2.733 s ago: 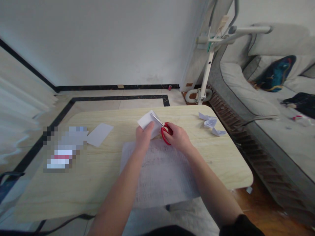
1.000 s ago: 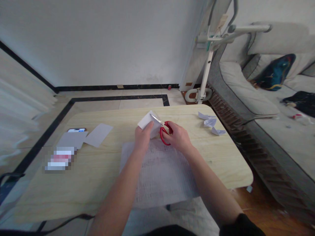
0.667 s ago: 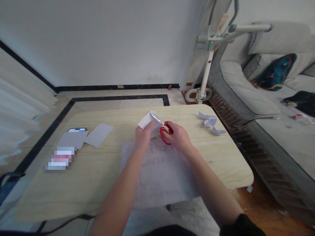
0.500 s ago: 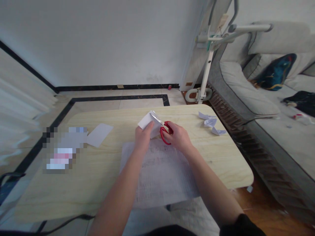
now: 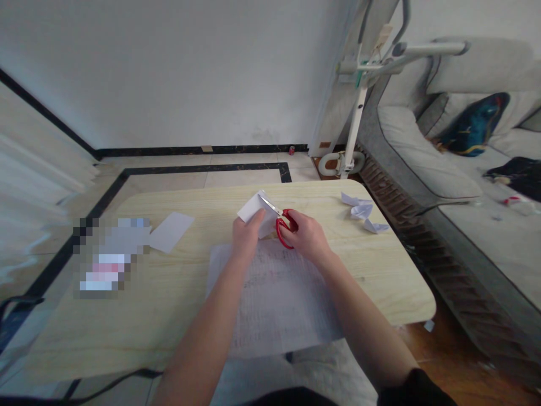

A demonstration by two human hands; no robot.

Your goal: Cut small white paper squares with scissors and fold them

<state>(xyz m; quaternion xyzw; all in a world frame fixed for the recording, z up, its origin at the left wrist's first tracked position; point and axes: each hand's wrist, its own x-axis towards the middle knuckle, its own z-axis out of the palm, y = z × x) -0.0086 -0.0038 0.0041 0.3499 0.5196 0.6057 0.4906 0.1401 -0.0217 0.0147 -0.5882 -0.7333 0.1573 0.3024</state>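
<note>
My left hand (image 5: 246, 237) grips a folded white paper (image 5: 253, 208) held up over the middle of the wooden table (image 5: 169, 282). My right hand (image 5: 307, 236) has its fingers in the loops of red-handled scissors (image 5: 282, 223). The metal blades point up and left, into the paper's right edge. A large printed sheet (image 5: 274, 299) lies flat on the table under both forearms.
Loose white sheets (image 5: 171, 231) lie at the table's left, beside a blurred patch. Crumpled paper scraps (image 5: 362, 213) sit near the far right corner. A grey sofa (image 5: 422, 163) with a dark cushion stands to the right, and a white stand (image 5: 350, 135) behind the table.
Almost nothing has moved. Both hands stay in the same place with the scissors at the paper's edge; the blades shift only slightly.
</note>
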